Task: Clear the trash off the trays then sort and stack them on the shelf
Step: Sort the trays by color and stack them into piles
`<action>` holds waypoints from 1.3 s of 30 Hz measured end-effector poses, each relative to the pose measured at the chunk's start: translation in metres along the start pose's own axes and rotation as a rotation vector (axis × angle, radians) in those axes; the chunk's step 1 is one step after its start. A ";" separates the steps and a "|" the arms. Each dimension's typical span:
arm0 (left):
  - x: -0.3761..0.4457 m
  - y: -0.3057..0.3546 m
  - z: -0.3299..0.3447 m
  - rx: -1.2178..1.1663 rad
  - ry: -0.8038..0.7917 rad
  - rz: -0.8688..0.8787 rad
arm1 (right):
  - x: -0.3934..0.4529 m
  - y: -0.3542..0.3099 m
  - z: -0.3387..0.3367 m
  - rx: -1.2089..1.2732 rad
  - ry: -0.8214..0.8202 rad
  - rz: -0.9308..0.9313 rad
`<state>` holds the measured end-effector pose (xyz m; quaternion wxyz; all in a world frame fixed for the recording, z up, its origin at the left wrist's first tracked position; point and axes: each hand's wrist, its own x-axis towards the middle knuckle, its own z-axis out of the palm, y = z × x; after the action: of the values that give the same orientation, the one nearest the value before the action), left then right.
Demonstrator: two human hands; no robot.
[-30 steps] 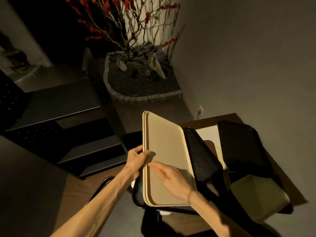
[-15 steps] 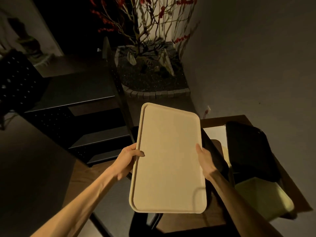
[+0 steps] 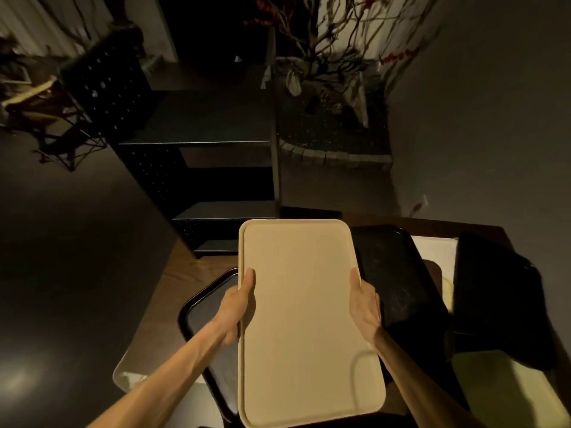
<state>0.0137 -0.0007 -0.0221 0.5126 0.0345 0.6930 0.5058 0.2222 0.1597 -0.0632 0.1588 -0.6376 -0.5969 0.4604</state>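
Note:
I hold a stack of two beige trays (image 3: pixel 306 322) flat in front of me, above the wooden table (image 3: pixel 173 282). My left hand (image 3: pixel 236 307) grips the stack's left edge with the thumb on top. My right hand (image 3: pixel 364 304) grips the right edge the same way. Beyond the stack stands a dark metal shelf unit (image 3: pixel 216 177) with several bare shelves. Black trays lie on the table: one under my left hand (image 3: pixel 204 307), one right of the stack (image 3: pixel 395 273), one at the far right (image 3: pixel 494 291). A pale green tray (image 3: pixel 500 387) lies at the lower right.
A planter bed (image 3: pixel 336 143) with bare branches and red berries stands behind the shelf, against the grey wall (image 3: pixel 482 118). A white sheet (image 3: pixel 435 251) lies on the table between the black trays. A white tray corner (image 3: pixel 123 375) juts off the table's left edge. Dark floor lies to the left.
The beige trays were tilted up on edge over the table; now both hands hold them flat by the sides. My view has swung left toward the shelf unit.

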 end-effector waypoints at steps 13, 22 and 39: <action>-0.014 -0.079 -0.091 0.078 0.710 0.050 | -0.020 0.008 0.099 -0.304 -0.299 -0.377; -0.024 -0.109 -0.148 0.058 0.734 0.004 | -0.053 -0.001 0.158 -0.227 -0.491 -0.213; -0.022 -0.157 -0.245 0.099 1.040 -0.062 | -0.019 -0.015 0.212 -0.777 -0.546 -0.380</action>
<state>-0.0845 -0.2520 -0.1322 0.1131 -0.2175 0.8798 0.4073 0.0509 0.0725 -0.1555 -0.1709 -0.3861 -0.8491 0.3173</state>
